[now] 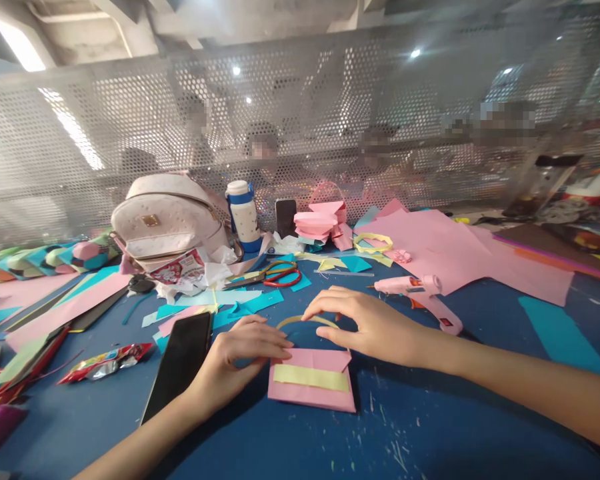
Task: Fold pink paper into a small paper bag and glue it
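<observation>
A small pink folded-paper bag [313, 397] lies on the blue table, with a pale yellow band [310, 377] across its front. Above its top edge arches a thin yellow paper strip [300, 319], like a handle. My left hand [243, 353] pinches at the bag's upper left corner, by the strip's left end. From the right, my right hand [363, 323] reaches over the strip, its thumb and fingers curled around the arch. The strip's right end is partly hidden behind that hand.
A black phone [183, 360] lies left of my left hand. A pink glue gun [420, 293] rests beyond my right forearm. Scissors [280, 275], paper scraps, a white backpack [167, 213], a bottle [244, 217] and pink paper sheets [430, 243] stand or lie before a perforated metal screen [300, 120].
</observation>
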Motion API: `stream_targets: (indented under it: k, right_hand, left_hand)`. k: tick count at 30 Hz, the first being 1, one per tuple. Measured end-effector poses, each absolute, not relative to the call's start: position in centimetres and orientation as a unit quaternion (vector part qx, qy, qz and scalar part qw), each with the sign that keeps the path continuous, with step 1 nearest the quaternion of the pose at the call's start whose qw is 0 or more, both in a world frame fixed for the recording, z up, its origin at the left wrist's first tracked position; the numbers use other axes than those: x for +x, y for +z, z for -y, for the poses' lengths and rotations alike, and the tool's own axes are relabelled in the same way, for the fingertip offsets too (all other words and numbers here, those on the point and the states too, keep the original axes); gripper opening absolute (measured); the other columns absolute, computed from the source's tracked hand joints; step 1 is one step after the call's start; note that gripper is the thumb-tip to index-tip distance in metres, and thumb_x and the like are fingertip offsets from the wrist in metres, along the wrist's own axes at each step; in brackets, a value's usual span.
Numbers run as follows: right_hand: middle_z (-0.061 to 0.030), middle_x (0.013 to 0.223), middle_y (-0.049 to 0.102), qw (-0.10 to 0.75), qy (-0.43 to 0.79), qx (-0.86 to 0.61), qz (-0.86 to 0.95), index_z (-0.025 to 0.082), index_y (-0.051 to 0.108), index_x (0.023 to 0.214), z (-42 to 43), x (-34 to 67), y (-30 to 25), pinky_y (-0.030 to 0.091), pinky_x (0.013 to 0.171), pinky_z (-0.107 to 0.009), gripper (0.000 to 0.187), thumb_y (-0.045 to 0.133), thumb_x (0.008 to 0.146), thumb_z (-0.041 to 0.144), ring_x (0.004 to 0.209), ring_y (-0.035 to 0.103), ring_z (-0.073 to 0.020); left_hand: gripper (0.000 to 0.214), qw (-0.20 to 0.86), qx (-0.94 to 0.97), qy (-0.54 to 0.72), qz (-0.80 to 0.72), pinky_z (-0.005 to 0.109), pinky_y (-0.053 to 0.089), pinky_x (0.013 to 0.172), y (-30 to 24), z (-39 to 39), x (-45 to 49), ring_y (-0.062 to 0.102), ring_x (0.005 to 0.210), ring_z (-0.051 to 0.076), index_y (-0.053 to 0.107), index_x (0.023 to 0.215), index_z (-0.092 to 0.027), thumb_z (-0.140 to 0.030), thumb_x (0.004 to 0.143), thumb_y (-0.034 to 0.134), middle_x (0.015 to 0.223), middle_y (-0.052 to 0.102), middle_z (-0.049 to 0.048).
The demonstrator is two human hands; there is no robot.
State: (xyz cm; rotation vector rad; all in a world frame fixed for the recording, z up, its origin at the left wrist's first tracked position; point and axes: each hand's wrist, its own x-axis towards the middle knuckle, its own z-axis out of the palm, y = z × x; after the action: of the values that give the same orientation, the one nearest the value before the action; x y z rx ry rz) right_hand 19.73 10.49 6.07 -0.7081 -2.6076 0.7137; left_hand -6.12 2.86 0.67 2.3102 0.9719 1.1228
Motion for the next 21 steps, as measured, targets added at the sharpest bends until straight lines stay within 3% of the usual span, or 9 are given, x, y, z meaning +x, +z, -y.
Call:
stream_targets:
  k: [3, 6, 12, 16, 21]
  right_hand:
    - [-0.0015, 0.131, 0.056, 0.171, 0.296, -0.267, 0.901, 0.028, 0.055, 0.127, -10.5, 20.5, 4.1, 0.04, 0.101, -0.034, 0.036, 0.059, 0.092, 0.036, 0.122, 0.05, -0.0202]
    - [-0.0043, 0.139, 0.05, 0.154, 0.337, -0.307, 0.877, 0.028, 0.048, 0.134, -10.4, 20.8, 2.8, 0.042, 0.1, -0.037, 0.048, 0.059, 0.091, 0.046, 0.123, 0.049, -0.023]
    - [-0.0038, 0.114, 0.067, 0.148, 0.483, -0.281, 0.816, 0.025, 0.046, 0.132, -10.9, 20.5, 2.0, 0.045, 0.09, -0.034, 0.041, 0.054, 0.096, 0.042, 0.102, 0.061, -0.0184]
    - [-0.0031, 0.103, 0.065, 0.172, 0.534, -0.256, 0.787, 0.023, 0.046, 0.129, -11.0, 20.3, 1.7, 0.046, 0.083, -0.031, 0.041, 0.059, 0.091, 0.031, 0.093, 0.06, -0.016]
    - [-0.0016, 0.096, 0.061, 0.193, 0.556, -0.24, 0.772, 0.022, 0.045, 0.128, -10.0, 19.7, 3.1, 0.048, 0.083, -0.03, 0.042, 0.059, 0.089, 0.026, 0.088, 0.059, -0.0142]
  left_hand:
    - [0.038, 0.188, 0.837, 0.385, -0.341, 0.04, 0.037, 0.106, 0.8, -2.8, -6.1, 0.068, 0.107, 0.019, 0.072, 0.109, -0.031, -0.004, 0.091, 0.053, 0.105, 0.076, -0.0005]
    - [0.042, 0.193, 0.839, 0.385, -0.333, 0.041, 0.038, 0.104, 1.0, -2.5, -6.0, 0.065, 0.11, 0.019, 0.071, 0.11, -0.029, -0.002, 0.091, 0.046, 0.107, 0.075, 0.0002]
    - [0.038, 0.175, 0.873, 0.352, -0.29, 0.044, 0.036, 0.104, 1.5, -2.3, -5.8, 0.064, 0.107, 0.021, 0.067, 0.112, -0.023, -0.003, 0.09, 0.043, 0.116, 0.071, 0.0058]
    - [0.042, 0.164, 0.872, 0.357, -0.292, 0.043, 0.037, 0.104, 1.5, -2.0, -5.9, 0.062, 0.109, 0.02, 0.066, 0.114, -0.023, -0.001, 0.088, 0.041, 0.116, 0.069, 0.0054]
    - [0.045, 0.093, 0.786, 0.461, -0.4, 0.032, 0.045, 0.092, 1.2, -1.4, -6.0, 0.058, 0.11, 0.018, 0.065, 0.116, -0.025, -0.001, 0.091, 0.038, 0.118, 0.059, 0.0055]
